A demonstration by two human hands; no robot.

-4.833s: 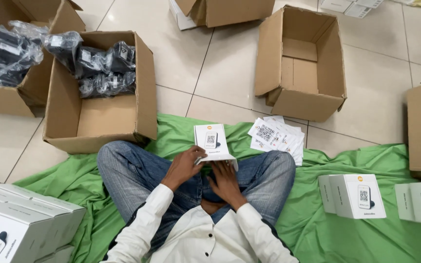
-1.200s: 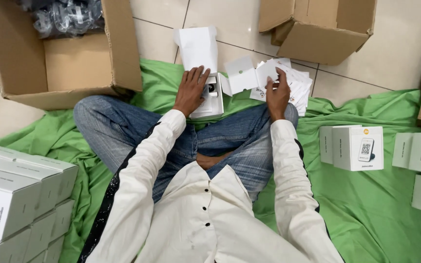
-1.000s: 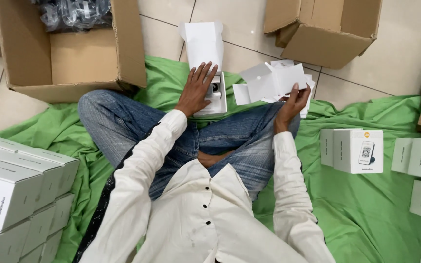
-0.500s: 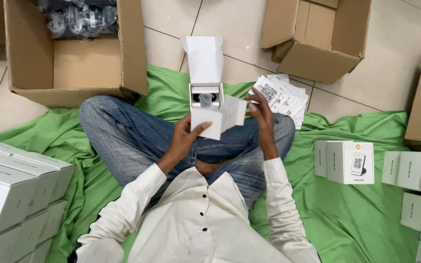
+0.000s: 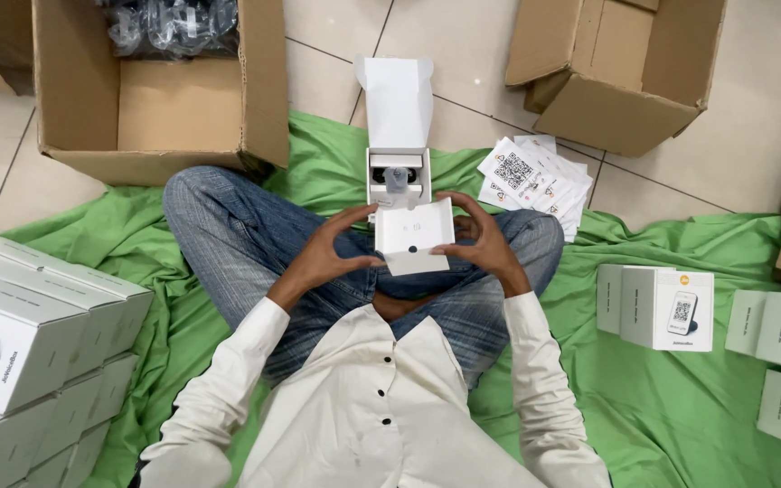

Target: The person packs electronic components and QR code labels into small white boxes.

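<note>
Nearby, leaflets (image 5: 535,176) and cardboard box (image 5: 151,90) beside the open white box (image 5: 398,136).

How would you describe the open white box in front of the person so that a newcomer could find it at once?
Start from the green cloth spread on the tiled floor, then find the seated person's crossed knees. Just beyond them stands the small white box, beside a stack of leaflets. Unlike the closed white boxes at the sides, its lid stands up and a dark device shows inside.

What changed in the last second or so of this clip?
The right hand left the leaflet stack and came back to the lap; both hands, left hand included, now hold a white card insert before the open white box. Cardboard boxes and stacked cartons stayed put.
</note>
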